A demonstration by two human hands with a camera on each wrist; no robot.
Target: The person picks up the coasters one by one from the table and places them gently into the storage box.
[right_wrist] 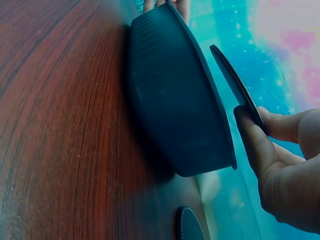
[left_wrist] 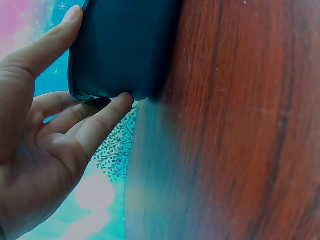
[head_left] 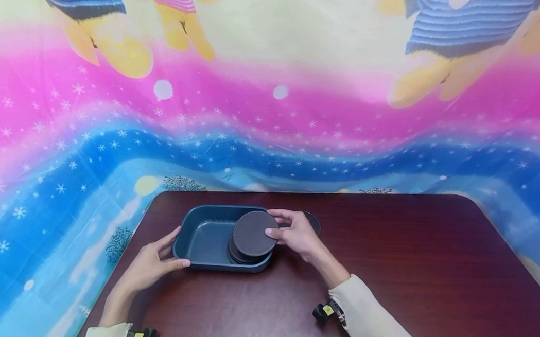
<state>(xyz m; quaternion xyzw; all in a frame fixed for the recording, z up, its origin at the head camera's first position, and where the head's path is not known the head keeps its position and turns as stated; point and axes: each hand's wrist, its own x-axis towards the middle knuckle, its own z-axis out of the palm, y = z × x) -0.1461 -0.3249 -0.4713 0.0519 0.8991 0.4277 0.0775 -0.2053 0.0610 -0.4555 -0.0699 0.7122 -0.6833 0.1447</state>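
Note:
A dark blue-grey rectangular plastic bin [head_left: 203, 231] with rounded corners stands on the table. My left hand [head_left: 150, 264] grips its left end, thumb at the near side and fingers at the end wall. In the left wrist view, the fingertips [left_wrist: 125, 100] touch the bin's outer wall [left_wrist: 122, 50]. My right hand [head_left: 298, 234] pinches a round dark brown coaster [head_left: 254, 233] at its edge. The right wrist view shows this coaster [right_wrist: 237, 85] tilted above the bin's rim, apart from it. Beneath it, several stacked coasters [head_left: 241, 257] lie in the bin's right end, partly hidden.
Another round coaster [head_left: 313, 222] with a stitched edge lies on the table behind my right hand. The dark red-brown wooden table [head_left: 408, 259] extends to the right. A patterned cloth [head_left: 274, 107] hangs behind the table's far edge.

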